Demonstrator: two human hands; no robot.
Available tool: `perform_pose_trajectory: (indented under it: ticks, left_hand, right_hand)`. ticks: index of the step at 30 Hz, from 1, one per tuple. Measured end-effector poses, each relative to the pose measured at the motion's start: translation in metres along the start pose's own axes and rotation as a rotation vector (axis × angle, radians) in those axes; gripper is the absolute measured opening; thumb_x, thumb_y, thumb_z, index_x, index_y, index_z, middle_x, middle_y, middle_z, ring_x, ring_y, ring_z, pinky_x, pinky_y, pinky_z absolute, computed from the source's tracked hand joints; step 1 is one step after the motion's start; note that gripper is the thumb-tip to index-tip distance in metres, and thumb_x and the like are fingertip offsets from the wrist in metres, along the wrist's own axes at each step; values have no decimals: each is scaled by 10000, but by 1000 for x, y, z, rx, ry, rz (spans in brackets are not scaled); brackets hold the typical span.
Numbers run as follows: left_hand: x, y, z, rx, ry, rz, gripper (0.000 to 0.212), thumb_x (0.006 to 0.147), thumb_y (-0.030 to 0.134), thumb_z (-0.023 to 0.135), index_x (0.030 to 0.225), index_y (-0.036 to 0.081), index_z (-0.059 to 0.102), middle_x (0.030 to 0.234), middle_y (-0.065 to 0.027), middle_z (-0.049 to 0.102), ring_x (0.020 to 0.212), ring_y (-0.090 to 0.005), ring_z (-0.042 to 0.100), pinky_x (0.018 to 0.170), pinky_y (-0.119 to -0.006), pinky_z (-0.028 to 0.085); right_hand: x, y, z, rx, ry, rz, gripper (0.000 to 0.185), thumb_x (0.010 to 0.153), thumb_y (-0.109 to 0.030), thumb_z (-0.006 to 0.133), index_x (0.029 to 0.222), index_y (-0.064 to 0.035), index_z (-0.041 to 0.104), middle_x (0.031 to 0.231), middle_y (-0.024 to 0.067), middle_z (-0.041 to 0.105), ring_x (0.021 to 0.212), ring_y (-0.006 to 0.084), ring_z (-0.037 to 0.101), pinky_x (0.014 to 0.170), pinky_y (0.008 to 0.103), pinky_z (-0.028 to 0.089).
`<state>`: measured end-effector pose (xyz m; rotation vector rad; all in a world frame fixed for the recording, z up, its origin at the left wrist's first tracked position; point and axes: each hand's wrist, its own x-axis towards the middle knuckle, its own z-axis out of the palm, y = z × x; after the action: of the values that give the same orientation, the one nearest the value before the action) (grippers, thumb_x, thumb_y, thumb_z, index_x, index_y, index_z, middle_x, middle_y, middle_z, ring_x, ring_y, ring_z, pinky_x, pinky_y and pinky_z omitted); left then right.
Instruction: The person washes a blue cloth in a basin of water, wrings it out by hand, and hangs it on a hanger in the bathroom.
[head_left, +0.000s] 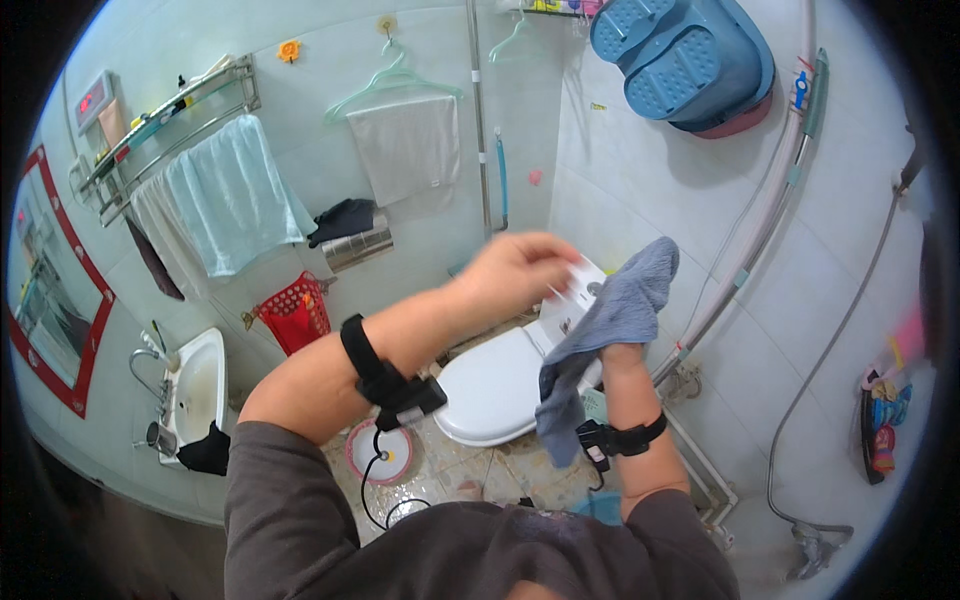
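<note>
A grey-blue cloth (611, 319) is bunched over my right hand (624, 355) and hangs down on its left side; the cloth hides most of the fingers. To the left of it, my left hand (521, 270) is raised in front of the toilet tank (566, 307), blurred, with bent, parted fingers and no object visible in it. It appears apart from the cloth. Below both hands, the white toilet lid (491, 386) is down. Each forearm wears a black strap with a small device.
A washbasin (199, 382) and a red perforated basket (296, 307) are at left. A pink-rimmed basin (380, 451) rests on the wet tiled floor. Towels (225, 195) hang from a metal rack. Blue foot tubs (686, 64) hang upper right, near pipes and a shower hose (832, 345).
</note>
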<state>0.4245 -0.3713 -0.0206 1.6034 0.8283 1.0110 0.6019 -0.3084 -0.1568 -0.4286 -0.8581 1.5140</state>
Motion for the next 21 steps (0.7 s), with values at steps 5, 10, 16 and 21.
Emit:
perform_pose_trajectory:
  ticks: [5, 10, 16, 21]
  left_hand:
    - [79, -36, -127, -9, 453, -179, 226, 784, 148, 509, 975, 29, 490, 815, -60, 513, 714, -161, 532, 618, -271, 448]
    - [175, -39, -193, 122, 538, -95, 394, 761, 187, 539, 1075, -8, 401, 934, -96, 478, 781, -173, 507, 620, -282, 450]
    - [289, -33, -244, 122, 662, 73, 610, 723, 182, 588, 1202, -24, 270, 1055, -136, 450, 820, -190, 499, 634, -305, 463]
    - [343, -35, -261, 48, 713, 151, 639, 712, 188, 604, 1219, 3, 261, 1068, -132, 437, 833, -190, 493, 634, -309, 465]
  right_hand:
    - [68, -2, -23, 119, -20, 4, 439, 788, -325, 464, 1110, -66, 314, 1088, 133, 299, 982, 229, 303, 854, 335, 232]
    - [148, 6, -38, 140, -28, 18, 378, 800, -331, 442, 1065, -78, 351, 1029, 115, 330, 925, 204, 323, 809, 315, 259]
    - [235, 17, -42, 152, -71, 110, 317, 815, -339, 417, 1012, -91, 396, 959, 93, 367, 857, 173, 346, 754, 290, 292]
    - [309, 14, -38, 131, -149, 189, 283, 827, -346, 395, 967, -103, 432, 900, 74, 397, 800, 148, 366, 709, 270, 320]
